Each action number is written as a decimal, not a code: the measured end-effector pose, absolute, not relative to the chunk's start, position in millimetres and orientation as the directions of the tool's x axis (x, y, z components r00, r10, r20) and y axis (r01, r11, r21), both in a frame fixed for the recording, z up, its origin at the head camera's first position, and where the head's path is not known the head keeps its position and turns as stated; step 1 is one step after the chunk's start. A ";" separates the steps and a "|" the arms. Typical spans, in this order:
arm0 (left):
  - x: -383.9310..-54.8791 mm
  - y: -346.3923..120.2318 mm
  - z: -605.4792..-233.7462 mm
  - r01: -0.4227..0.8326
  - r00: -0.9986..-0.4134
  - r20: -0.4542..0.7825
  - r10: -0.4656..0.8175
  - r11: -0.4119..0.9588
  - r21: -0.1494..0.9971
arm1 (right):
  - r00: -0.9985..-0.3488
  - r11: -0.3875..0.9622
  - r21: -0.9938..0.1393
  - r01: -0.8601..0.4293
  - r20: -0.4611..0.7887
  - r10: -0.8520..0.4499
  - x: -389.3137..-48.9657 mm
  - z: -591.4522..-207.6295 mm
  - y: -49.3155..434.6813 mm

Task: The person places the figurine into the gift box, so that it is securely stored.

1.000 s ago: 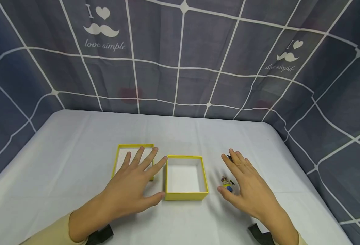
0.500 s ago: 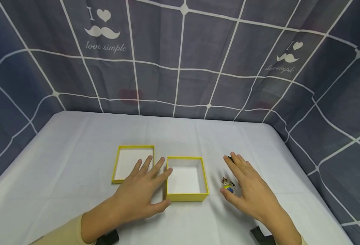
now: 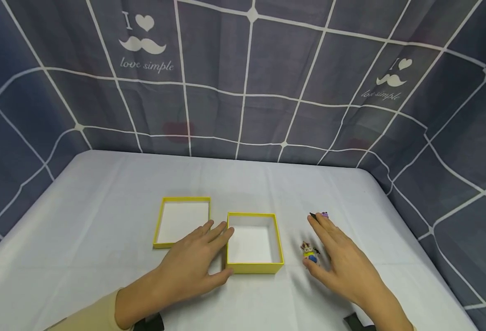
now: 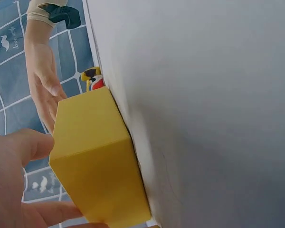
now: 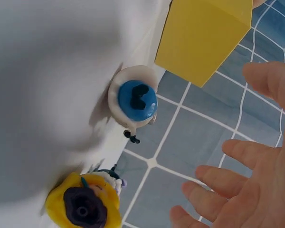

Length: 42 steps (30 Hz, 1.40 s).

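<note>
A yellow box (image 3: 254,268) with a white inside stands uncovered mid-table. My left hand (image 3: 195,262) is at its left side, fingers extended; in the left wrist view the thumb and fingers meet the box's edges without curling round it. To the right, my right hand (image 3: 344,266) is held with fingers extended, grasping nothing. Beside its thumb stands a small crowned figurine (image 3: 309,252) in yellow and blue. Past its fingertips a purple bit (image 3: 324,214) and a dark bit show, mostly hidden. The right wrist view shows a blue-and-white figurine (image 5: 135,97) and a yellow-and-dark-purple one (image 5: 85,204).
A shallow yellow-rimmed lid (image 3: 181,199) lies inside up, left of the box and partly behind the left hand. The white-covered table (image 3: 102,220) is bounded by a dark gridded curtain (image 3: 214,110) at the back and sides.
My left hand has moved right and down, from over the lid to the box's left side. The right hand has shifted slightly right and down, showing more of the figurines.
</note>
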State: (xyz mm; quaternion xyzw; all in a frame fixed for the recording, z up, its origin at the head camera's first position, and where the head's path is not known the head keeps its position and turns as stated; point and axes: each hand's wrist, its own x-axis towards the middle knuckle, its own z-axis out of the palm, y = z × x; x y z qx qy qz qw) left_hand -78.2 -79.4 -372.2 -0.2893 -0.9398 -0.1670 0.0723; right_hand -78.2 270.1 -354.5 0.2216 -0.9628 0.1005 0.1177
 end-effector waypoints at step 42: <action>-80.9 -75.4 -374.4 0.374 -0.851 0.103 0.514 0.456 0.808 | -0.885 0.831 -0.304 -0.466 0.171 -0.434 -79.1 -367.6 287.3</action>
